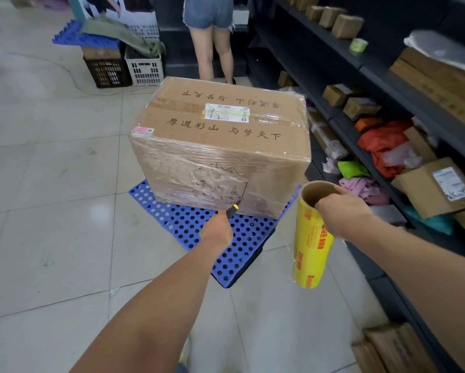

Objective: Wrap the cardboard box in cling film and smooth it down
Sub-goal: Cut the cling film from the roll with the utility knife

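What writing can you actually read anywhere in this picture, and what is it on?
"厚道彩山 与梦天下": cardboard box top, printed twice, the far line upside down.
White shipping label on the box: too small to read.
Pink sticker at the box corner: too small.
Cling film roll: red lettering, blurred.
Label on the shelf carton: unreadable.

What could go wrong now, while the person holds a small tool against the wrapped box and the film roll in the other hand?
1. The left hand presses a small black and yellow tool at the box; if it is a blade, it might cut the cardboard.
2. The right hand grips the cling film roll only at its top rim, so it could slip.
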A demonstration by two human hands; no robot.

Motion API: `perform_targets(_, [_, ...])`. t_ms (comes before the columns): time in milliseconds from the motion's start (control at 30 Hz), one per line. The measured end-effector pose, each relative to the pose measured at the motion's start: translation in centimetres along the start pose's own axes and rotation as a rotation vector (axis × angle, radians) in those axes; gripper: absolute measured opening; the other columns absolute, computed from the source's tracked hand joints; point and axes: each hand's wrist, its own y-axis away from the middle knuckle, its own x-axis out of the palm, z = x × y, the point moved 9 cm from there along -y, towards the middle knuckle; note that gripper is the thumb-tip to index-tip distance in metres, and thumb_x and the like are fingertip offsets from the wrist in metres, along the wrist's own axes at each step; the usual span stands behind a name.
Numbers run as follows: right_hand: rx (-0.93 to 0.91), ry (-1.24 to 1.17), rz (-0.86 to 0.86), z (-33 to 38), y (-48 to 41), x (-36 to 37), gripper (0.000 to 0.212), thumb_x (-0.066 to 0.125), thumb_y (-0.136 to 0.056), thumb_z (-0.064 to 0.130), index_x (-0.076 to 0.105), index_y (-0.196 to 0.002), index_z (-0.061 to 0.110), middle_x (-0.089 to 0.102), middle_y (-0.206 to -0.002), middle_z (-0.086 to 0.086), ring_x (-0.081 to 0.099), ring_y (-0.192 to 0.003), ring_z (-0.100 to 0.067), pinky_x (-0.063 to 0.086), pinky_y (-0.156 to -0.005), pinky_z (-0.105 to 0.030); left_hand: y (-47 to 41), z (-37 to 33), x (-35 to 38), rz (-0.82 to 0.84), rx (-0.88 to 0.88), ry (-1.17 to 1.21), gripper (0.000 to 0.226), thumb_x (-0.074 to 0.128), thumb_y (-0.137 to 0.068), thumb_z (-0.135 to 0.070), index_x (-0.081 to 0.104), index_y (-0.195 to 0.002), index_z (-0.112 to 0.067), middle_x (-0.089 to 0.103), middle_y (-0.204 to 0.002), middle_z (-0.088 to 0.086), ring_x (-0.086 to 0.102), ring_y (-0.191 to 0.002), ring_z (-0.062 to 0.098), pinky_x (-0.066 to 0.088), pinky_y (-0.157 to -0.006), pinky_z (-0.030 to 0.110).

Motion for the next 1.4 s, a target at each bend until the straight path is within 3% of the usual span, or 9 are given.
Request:
perform_targets(167, [0.086, 0.034, 0.029, -3.9, 2.0, 1.9, 0.029, 0.051, -0.094, 0.019, 0.058, -0.121, 0.028, 0.058, -0.130, 0.007, 0.038, -0.135, -0.014, 0.021, -0.111, -0.024, 0.5, -0.5, 2.1, 0.042, -0.001, -0.025, 0.039, 0.045, -0.092, 0.002, 0.038, -0.129, -0.007, 0.046, -0.081, 0.006, 0.046, -0.062, 0.020, 0.039, -0.058, 0.035])
perform_targets(333, [0.084, 0.040, 0.001, -4.4, 2.3, 1.9, 0.031, 0.044, -0.094, 0.013, 0.058, -0.119, 0.025, 0.062, -0.123, 0.006, 0.040, -0.133, -0.015, 0.010, -0.116, -0.027, 0.9, -4.1, 2.1, 0.018, 0.085, 0.088, 0.039, 0.045, -0.092, 0.002, 0.041, -0.131, -0.005, 0.054, -0.098, 0.014, 0.048, -0.073, 0.023, 0.038, -0.058, 0.034])
perform_targets(533, [0.173, -0.075, -0.101, -5.5, 2.7, -0.1, 0.028, 0.047, -0.093, 0.013, 0.061, -0.116, 0.020, 0.065, -0.117, 0.001, 0.048, -0.126, -0.020, 0.020, -0.112, -0.027, 2.0, -6.5, 0.4, -0.011, 0.158, 0.215, 0.029, 0.043, -0.094, -0.001, 0.047, -0.122, -0.006, 0.050, -0.084, 0.009, 0.045, -0.066, 0.020, 0.034, -0.052, 0.028])
perform_targets(667, [0.196, -0.143, -0.145, -4.7, 3.4, -2.5, 0.025, 0.054, -0.091, 0.013, 0.058, -0.116, 0.016, 0.063, -0.117, -0.004, 0.050, -0.121, -0.027, 0.040, -0.093, -0.031, 3.4, -7.4, -1.8, -0.012, 0.198, 0.257, 0.027, 0.044, -0.096, -0.004, 0.045, -0.123, -0.005, 0.049, -0.087, 0.010, 0.044, -0.067, 0.021, 0.032, -0.051, 0.028])
perform_targets(767, [0.172, -0.148, -0.196, -4.2, 4.2, -4.8, 0.024, 0.055, -0.089, 0.012, 0.059, -0.113, 0.014, 0.064, -0.114, -0.007, 0.058, -0.110, -0.030, 0.037, -0.072, -0.029, 4.4, -7.7, -3.4, -0.009, 0.219, 0.253, 0.029, 0.047, -0.097, -0.007, 0.044, -0.126, -0.004, 0.050, -0.093, 0.010, 0.046, -0.075, 0.023, 0.035, -0.061, 0.032])
perform_targets(933, [0.127, -0.230, -0.256, -3.0, 5.4, -8.2, 0.023, 0.056, -0.086, 0.011, 0.059, -0.109, 0.011, 0.064, -0.109, -0.008, 0.060, -0.102, -0.031, 0.039, -0.067, -0.031, 5.6, -7.4, -6.5, -0.041, 0.233, 0.290, 0.036, 0.052, -0.095, -0.010, 0.041, -0.130, -0.008, 0.058, -0.109, 0.014, 0.056, -0.088, 0.030, 0.044, -0.068, 0.038])
perform_targets(1167, [0.102, -0.299, -0.414, -2.4, 7.5, -16.1, 0.006, 0.054, -0.081, 0.011, 0.057, -0.085, 0.012, 0.050, -0.072, -0.001, 0.054, -0.071, -0.024, 0.041, -0.059, -0.029, 6.5, -6.5, -12.7, -0.151, 0.213, 0.331, 0.027, 0.051, -0.095, -0.010, 0.041, -0.120, -0.006, 0.049, -0.083, 0.007, 0.048, -0.066, 0.021, 0.034, -0.054, 0.030])
perform_targets(1300, [0.125, -0.331, -0.550, -2.1, 8.6, -22.7, 0.014, 0.051, -0.082, 0.016, 0.051, -0.068, 0.012, 0.050, -0.065, -0.002, 0.048, -0.056, -0.019, 0.038, -0.052, -0.026, 5.3, -6.8, -16.2, -0.164, 0.231, 0.354, 0.025, 0.050, -0.096, -0.011, 0.039, -0.117, -0.007, 0.043, -0.073, 0.002, 0.039, -0.055, 0.016, 0.029, -0.046, 0.028])
perform_targets(1400, [0.178, -0.317, -0.630, -2.4, 9.5, -28.0, 0.021, 0.050, -0.088, 0.022, 0.048, -0.071, 0.010, 0.052, -0.070, -0.003, 0.048, -0.061, -0.022, 0.031, -0.048, -0.024, 4.1, -7.2, -19.1, -0.179, 0.245, 0.380, 0.019, 0.051, -0.095, -0.011, 0.041, -0.110, -0.007, 0.045, -0.077, 0.006, 0.040, -0.058, 0.018, 0.031, -0.047, 0.028])
